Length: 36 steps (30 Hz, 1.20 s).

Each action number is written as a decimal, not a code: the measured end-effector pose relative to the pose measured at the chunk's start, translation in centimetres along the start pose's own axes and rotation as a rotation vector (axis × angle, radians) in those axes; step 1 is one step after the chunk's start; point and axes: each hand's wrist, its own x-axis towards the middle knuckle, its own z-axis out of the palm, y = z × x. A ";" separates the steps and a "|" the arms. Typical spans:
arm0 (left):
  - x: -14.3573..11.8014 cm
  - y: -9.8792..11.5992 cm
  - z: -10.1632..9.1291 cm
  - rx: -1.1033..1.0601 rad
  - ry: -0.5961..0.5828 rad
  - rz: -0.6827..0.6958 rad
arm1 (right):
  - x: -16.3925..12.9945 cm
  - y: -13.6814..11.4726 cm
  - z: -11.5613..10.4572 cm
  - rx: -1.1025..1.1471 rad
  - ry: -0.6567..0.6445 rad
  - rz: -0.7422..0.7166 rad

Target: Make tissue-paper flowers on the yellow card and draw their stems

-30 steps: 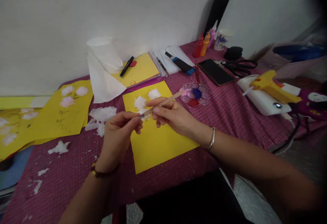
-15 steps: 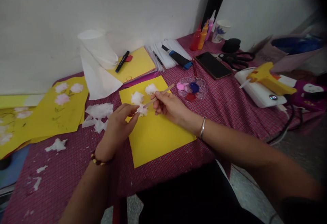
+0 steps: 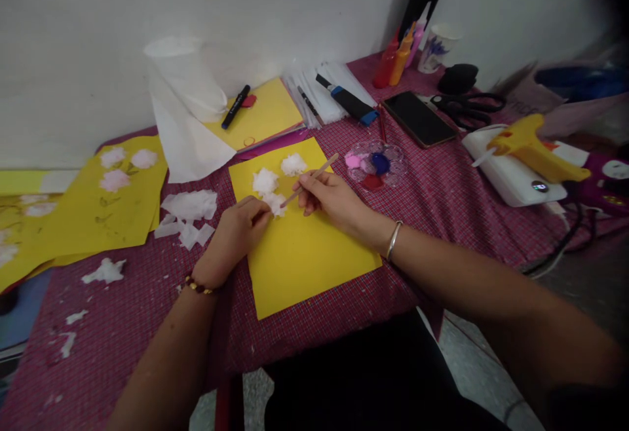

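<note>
A sheet of yellow paper (image 3: 314, 254) lies in front of me with three white crumpled tissue tufts (image 3: 266, 181) near its top. My right hand (image 3: 327, 198) pinches a thin wooden craft stick (image 3: 322, 168), its lower end against the lowest tuft (image 3: 276, 204). At that tuft's left edge is my left hand (image 3: 243, 224), fingers curled and closed; whatever is between the fingertips is hidden. Beside it on the cloth lie torn tissue pieces (image 3: 189, 205).
A clear paint palette (image 3: 361, 181) with pink, blue and red sits right of the paper. Beyond are a phone (image 3: 419, 118), scissors (image 3: 466, 107) and paint bottles (image 3: 403, 57). A yellow glue gun (image 3: 533, 149) rests at right, a tissue roll (image 3: 184, 77) at back, finished flower sheets (image 3: 128, 215) at left.
The stick's lower end has come down onto the lowest tuft and the stick stands steeper. My left fingers have curled in closer together. The whole view has shifted slightly.
</note>
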 end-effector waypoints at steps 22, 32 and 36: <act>0.8 -0.9 0.1 -0.304 0.020 -0.242 | -0.8 0.7 1.9 -0.909 -0.179 -0.364; 0.7 -1.1 0.6 -0.508 0.026 -0.390 | -0.1 -0.3 0.3 -0.306 0.079 -0.252; 0.0 -0.4 -3.0 -0.663 0.266 -0.498 | 0.1 -0.5 -0.6 -0.094 0.109 -0.093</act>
